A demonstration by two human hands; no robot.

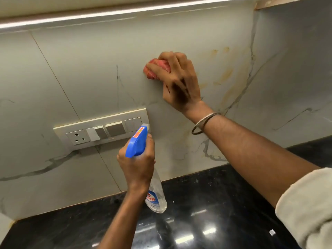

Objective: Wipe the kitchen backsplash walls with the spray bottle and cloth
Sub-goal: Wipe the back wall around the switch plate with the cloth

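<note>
Right hand (179, 81) presses cloth (151, 73) above switchboard's (100, 126) edge.

Single head-worn wide view, facing forward, close to the backsplash (89, 78), countertop (224, 191) below

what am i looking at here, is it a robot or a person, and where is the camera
There is no robot here. A person is working with two bare hands, and the single picture comes from a camera worn on the head, looking forward and down. The left hand grips a spray bottle with a blue head, aimed toward the wall. The right hand presses a red cloth against that pale, veined wall. Yellowish marks show just to the right of the cloth. A switch panel is set into the wall beside the bottle's head. Below runs a shiny black counter.
</note>
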